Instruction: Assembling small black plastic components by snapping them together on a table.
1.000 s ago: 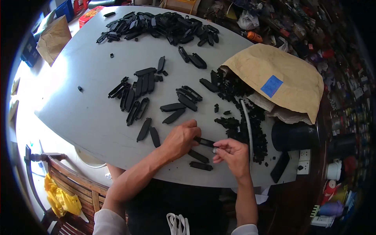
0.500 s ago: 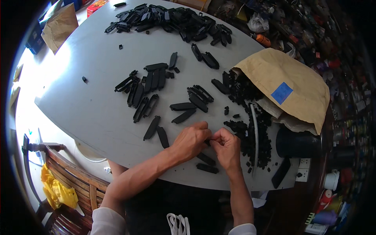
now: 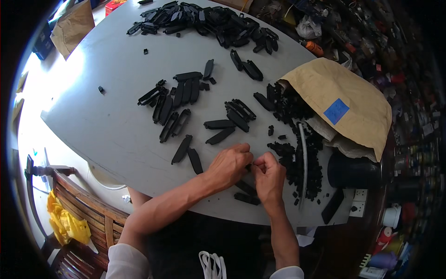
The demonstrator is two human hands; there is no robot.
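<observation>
My left hand (image 3: 231, 162) and my right hand (image 3: 269, 176) meet over the near part of the table, fingers closed in a pinch. Between the fingertips shows a bit of a black plastic piece (image 3: 249, 167), mostly hidden by the fingers. Just below the hands lie two long black plastic pieces, one (image 3: 246, 199) fully in sight and one (image 3: 245, 188) partly behind my right hand. Left of my left hand are two more slim black pieces (image 3: 194, 161). Beyond the hands rest several long black pieces (image 3: 219, 124), some solid, others like open frames.
A big heap of black pieces (image 3: 204, 21) covers the table's far end. Small black parts (image 3: 309, 172) spill from a brown paper bag (image 3: 344, 93) at the right, with a pale strip (image 3: 304, 162) across them. Beside them are a dark phone-like slab (image 3: 332, 206) and a wooden chair (image 3: 100, 209) at left.
The view has shifted slightly. My hands stay together in nearly the same place, with only a small change of the fingers around the piece.
</observation>
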